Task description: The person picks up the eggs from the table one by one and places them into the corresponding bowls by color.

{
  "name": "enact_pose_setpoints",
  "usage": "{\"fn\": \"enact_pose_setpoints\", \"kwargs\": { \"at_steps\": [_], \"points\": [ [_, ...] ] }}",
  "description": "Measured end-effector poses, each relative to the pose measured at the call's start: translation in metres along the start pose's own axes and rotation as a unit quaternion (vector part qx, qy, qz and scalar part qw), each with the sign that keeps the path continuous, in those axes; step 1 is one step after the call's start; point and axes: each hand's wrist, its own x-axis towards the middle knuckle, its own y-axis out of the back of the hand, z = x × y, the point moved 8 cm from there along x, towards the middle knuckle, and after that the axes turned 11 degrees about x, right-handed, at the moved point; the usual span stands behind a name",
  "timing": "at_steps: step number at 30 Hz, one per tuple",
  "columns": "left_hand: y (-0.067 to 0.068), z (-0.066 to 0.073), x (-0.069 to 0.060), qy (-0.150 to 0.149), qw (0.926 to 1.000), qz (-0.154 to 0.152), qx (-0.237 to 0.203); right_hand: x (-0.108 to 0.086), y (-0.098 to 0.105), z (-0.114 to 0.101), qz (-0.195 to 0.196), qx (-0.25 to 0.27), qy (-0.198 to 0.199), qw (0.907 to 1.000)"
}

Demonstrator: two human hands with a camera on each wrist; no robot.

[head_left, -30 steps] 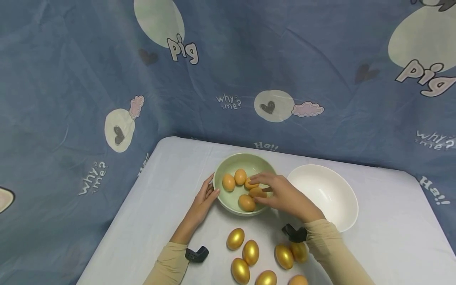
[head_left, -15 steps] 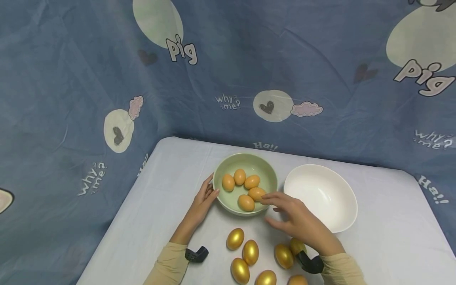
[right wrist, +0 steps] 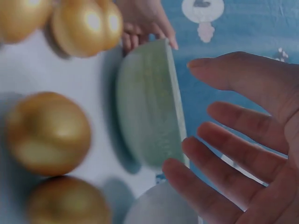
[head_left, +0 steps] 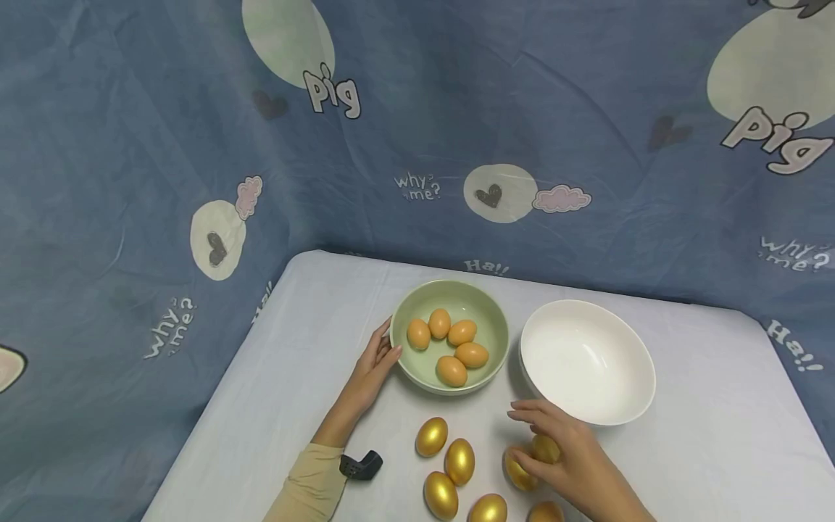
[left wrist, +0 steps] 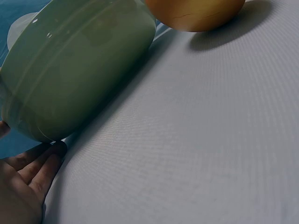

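My left hand (head_left: 370, 371) holds the left side of a pale green bowl (head_left: 485, 308), thumb near the rim and fingers low on the outer wall. Several brown eggs (head_left: 451, 370) lie inside it. My right hand (head_left: 574, 453) hovers over the table with fingers spread, holding nothing. Beneath it are two gold eggs (head_left: 520, 477), partly covered by the thumb and palm. More gold eggs (head_left: 459, 462) lie in front of the green bowl. One brown egg (head_left: 546, 512) shows at the bottom edge. In the right wrist view, the fingers (right wrist: 243, 151) are apart and relaxed.
To the right of the green bowl stands a white oval bowl (head_left: 587, 355) with nothing in it. A white cloth (head_left: 261, 406) covers the table. Blue printed fabric (head_left: 365, 145) hangs behind and to the left. A black wrist device (head_left: 361, 466) sits on the left sleeve.
My right hand has withdrawn from the green bowl, moving back towards me and over the gold eggs. The left hand stays at the bowl, and the eggs in it are still.
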Motion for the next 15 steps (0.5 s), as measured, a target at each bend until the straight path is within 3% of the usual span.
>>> {"fn": "enact_pose_setpoints", "kwargs": {
  "at_steps": [4,8,11,15],
  "points": [
    [0.0,0.0,0.0,0.002,1.0,-0.006,-0.004,-0.022,-0.003,0.001,0.012,-0.015,0.039,0.9991],
    [0.001,0.001,0.001,0.008,0.9999,-0.011,-0.007,-0.041,-0.005,0.001,0.052,-0.025,0.077,0.9954],
    [0.0,0.001,0.001,0.01,0.9999,-0.011,-0.006,-0.054,-0.007,0.002,0.079,-0.036,0.054,0.9948],
    [-0.001,0.0,0.001,0.011,0.9999,-0.011,-0.004,-0.068,-0.007,0.005,0.098,-0.061,-0.028,0.9929]
  ]
}}
